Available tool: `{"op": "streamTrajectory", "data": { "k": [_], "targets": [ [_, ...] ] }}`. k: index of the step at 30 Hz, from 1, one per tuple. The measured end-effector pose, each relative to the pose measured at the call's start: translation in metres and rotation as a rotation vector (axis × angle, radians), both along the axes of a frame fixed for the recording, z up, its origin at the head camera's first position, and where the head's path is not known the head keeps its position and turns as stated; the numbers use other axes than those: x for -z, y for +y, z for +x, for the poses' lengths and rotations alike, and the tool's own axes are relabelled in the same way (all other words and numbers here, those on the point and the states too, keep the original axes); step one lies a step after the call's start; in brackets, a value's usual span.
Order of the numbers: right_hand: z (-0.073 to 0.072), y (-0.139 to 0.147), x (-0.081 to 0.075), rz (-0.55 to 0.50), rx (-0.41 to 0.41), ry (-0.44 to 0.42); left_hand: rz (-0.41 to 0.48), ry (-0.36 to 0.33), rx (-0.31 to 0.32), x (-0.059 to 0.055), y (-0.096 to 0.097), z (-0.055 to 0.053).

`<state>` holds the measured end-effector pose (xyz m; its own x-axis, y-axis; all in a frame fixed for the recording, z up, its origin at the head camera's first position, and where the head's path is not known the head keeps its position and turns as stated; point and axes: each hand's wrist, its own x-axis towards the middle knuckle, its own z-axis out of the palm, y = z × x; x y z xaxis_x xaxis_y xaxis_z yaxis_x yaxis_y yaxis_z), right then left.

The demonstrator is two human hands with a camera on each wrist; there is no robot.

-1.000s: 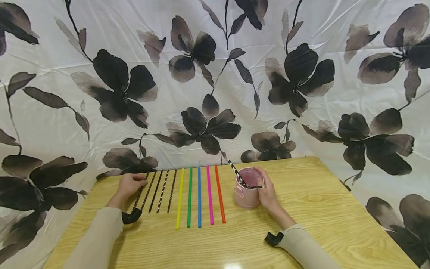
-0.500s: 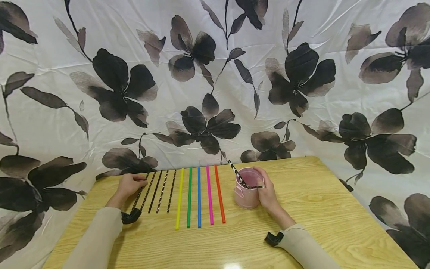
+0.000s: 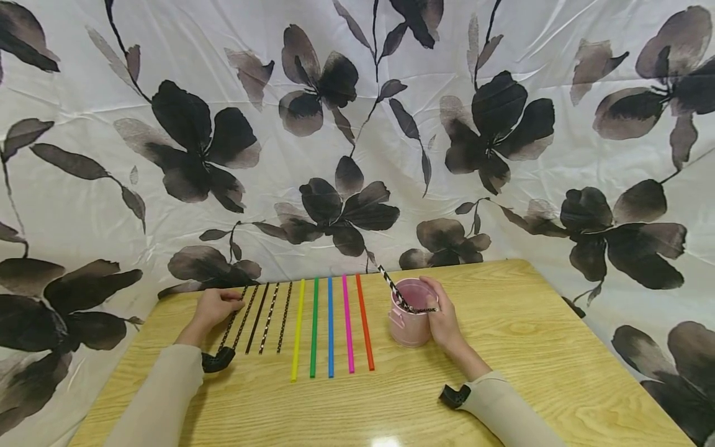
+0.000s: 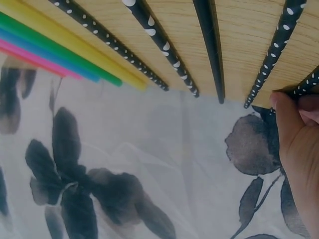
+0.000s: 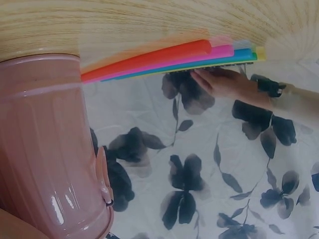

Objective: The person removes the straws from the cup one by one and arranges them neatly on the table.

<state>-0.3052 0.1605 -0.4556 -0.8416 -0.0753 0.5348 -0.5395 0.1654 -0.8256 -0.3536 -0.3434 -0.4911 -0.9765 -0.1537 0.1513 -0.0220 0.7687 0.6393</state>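
At the left end of a row of straws, my left hand (image 3: 215,309) pinches the far part of a black straw with white dots (image 4: 305,84) between thumb and finger. That straw lies on the table, partly covered by the hand in the left wrist view. My right hand (image 3: 444,316) grips the right side of a small pink metal bucket (image 3: 410,329), thumb at the rim and fingers round the far side. Black-and-white patterned straws (image 3: 393,287) lean inside the bucket, one sticking up to the left. The bucket stands upright, its small side handle (image 3: 398,319) facing left.
Between the hands lie several black straws (image 3: 257,320), plain and patterned, then yellow (image 3: 298,329), green (image 3: 315,329), blue (image 3: 331,329), pink (image 3: 349,323) and red (image 3: 365,323) ones. The wooden table (image 3: 301,413) meets a floral cloth (image 3: 413,155) at its back edge.
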Motion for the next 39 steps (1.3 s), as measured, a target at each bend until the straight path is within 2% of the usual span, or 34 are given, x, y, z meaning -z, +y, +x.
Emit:
{"op": "streamTrajectory", "data": {
  "k": [23, 30, 33, 37, 39],
  "targets": [
    [-0.002, 0.002, 0.001, 0.0, -0.007, 0.003, 0.061, -0.029, -0.018, -0.003, 0.002, 0.004],
    [0.0, 0.001, 0.0, -0.012, 0.001, 0.01, 0.062, 0.019, -0.014, -0.004, 0.005, 0.007],
    [0.001, 0.001, 0.0, -0.011, -0.001, 0.009, 0.061, 0.048, -0.042, -0.006, 0.007, 0.009],
    [0.002, 0.001, -0.001, -0.013, 0.0, 0.009, 0.065, 0.133, -0.074, -0.011, 0.014, 0.012],
    [0.003, 0.001, -0.001, -0.015, 0.004, 0.004, 0.091, 0.183, -0.064, -0.014, 0.02, 0.014]
  ]
}}
